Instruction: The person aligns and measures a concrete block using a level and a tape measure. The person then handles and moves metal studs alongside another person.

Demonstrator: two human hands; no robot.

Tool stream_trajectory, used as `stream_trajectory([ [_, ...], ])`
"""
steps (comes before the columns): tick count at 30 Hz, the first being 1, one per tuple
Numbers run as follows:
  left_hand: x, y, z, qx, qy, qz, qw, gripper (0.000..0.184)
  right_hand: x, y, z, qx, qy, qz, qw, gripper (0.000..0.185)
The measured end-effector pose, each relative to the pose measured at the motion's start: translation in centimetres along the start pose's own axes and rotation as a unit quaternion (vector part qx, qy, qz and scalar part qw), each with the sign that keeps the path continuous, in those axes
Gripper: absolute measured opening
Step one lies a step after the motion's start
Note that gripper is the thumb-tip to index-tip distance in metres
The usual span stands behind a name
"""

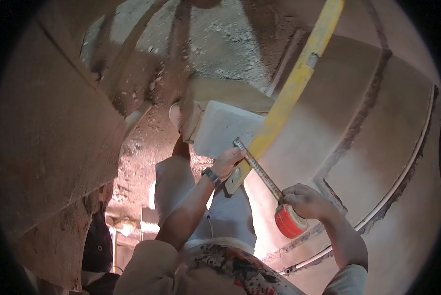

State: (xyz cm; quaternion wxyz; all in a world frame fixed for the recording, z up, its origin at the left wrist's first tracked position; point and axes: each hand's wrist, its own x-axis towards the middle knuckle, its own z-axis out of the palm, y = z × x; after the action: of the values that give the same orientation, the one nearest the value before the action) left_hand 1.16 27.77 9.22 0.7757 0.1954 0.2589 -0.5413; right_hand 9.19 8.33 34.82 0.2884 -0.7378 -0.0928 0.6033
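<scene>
My right hand (306,200) is closed around a red tape measure (290,222), close to the wall on the right. Its blade (262,173) is pulled out and runs up and left to my left hand (229,161). That hand, with a watch (211,176) at the wrist, is closed, pinching the blade near its end. A long yellow spirit level (292,93) leans at a slant, its lower end just beside my left hand and its upper part along the wall. The blade passes across the lower part of the level.
A pale block (228,127) lies beyond my left hand on a brownish box-like block (225,90). Rubble covers the ground (220,39). The right wall (324,103) has cut grooves and a conduit (402,179). A large brown panel or wall (58,123) fills the left.
</scene>
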Motion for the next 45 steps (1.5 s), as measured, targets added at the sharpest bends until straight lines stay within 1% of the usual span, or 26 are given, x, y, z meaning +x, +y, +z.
stream_trajectory([
  [1, 0.1, -0.1, 0.0, -0.019, -0.011, 0.006, 1.000, 0.039, -0.1, 0.0, -0.1, -0.018, -0.004, -0.006, 1.000, 0.023],
  [3, 0.4, -0.3, -0.1, -0.007, -0.004, 0.005, 1.000, 0.038, 0.0, -0.6, -0.4, -0.053, -0.009, -0.013, 0.998, 0.023],
  [6, 0.4, 0.2, -0.1, -0.009, 0.002, -0.018, 1.000, 0.038, 0.5, -0.6, -0.1, -0.065, -0.037, 0.006, 0.997, 0.024],
  [7, 0.3, 0.4, 0.0, -0.014, 0.008, -0.028, 0.999, 0.038, 0.7, -0.9, -0.2, -0.044, -0.042, 0.025, 0.998, 0.024],
  [10, 0.5, 0.1, -0.1, -0.035, -0.016, -0.020, 0.999, 0.040, 0.7, -0.6, 0.7, 0.021, 0.020, -0.001, 1.000, 0.012],
  [13, 0.6, -0.3, -0.3, -0.016, 0.020, -0.008, 1.000, 0.039, 1.0, 0.2, 2.0, 0.040, 0.079, -0.039, 0.995, 0.013],
  [16, 0.6, -0.8, -0.4, -0.018, 0.012, 0.008, 1.000, 0.036, 1.0, 0.4, 2.6, 0.081, 0.099, -0.024, 0.992, 0.012],
  [19, 0.4, -0.6, 0.0, -0.035, 0.012, 0.002, 0.999, 0.033, 1.1, 0.0, 2.7, 0.140, 0.085, 0.047, 0.985, 0.010],
  [22, 0.4, -0.4, 0.1, -0.034, 0.001, 0.003, 0.999, 0.031, 1.3, -0.5, 2.1, 0.177, 0.058, 0.066, 0.980, 0.009],
  [25, 0.5, -0.6, -0.2, -0.026, 0.007, 0.013, 1.000, 0.030, 1.2, -0.5, 2.3, 0.158, 0.093, 0.011, 0.983, 0.009],
  [28, 0.3, -0.4, 0.5, -0.036, 0.014, 0.024, 0.999, 0.028, 1.8, 0.1, 3.4, 0.213, 0.079, 0.000, 0.974, 0.014],
  [29, 0.4, -0.4, 0.4, -0.039, 0.011, 0.022, 0.999, 0.028, 1.8, 0.0, 3.2, 0.220, 0.058, 0.026, 0.973, 0.012],
  [31, 0.4, -0.6, 0.1, -0.046, 0.008, 0.017, 0.999, 0.027, 1.8, -0.9, 2.2, 0.234, 0.016, 0.078, 0.969, 0.017],
  [34, 0.4, -0.7, 0.0, -0.053, 0.005, 0.018, 0.998, 0.027, 2.4, 0.8, 3.2, 0.096, 0.067, -0.045, 0.992, 0.017],
  [37, 0.6, -1.1, -0.8, -0.043, -0.003, 0.009, 0.999, 0.033, 2.5, 0.4, 1.9, 0.117, -0.007, 0.005, 0.993, 0.015],
  [40, 0.2, -1.2, -0.8, -0.047, -0.004, 0.019, 0.999, 0.032, 2.9, 1.6, 3.0, 0.130, 0.013, -0.017, 0.991, 0.012],
  [43, 0.2, -1.2, -0.4, -0.051, 0.026, 0.024, 0.998, 0.028, 2.9, 1.5, 2.7, 0.129, 0.039, -0.036, 0.990, 0.011],
  [45, 0.1, -1.1, -0.7, -0.059, 0.017, 0.018, 0.998, 0.026, 3.0, 1.5, 2.6, 0.075, 0.029, -0.052, 0.995, 0.011],
])
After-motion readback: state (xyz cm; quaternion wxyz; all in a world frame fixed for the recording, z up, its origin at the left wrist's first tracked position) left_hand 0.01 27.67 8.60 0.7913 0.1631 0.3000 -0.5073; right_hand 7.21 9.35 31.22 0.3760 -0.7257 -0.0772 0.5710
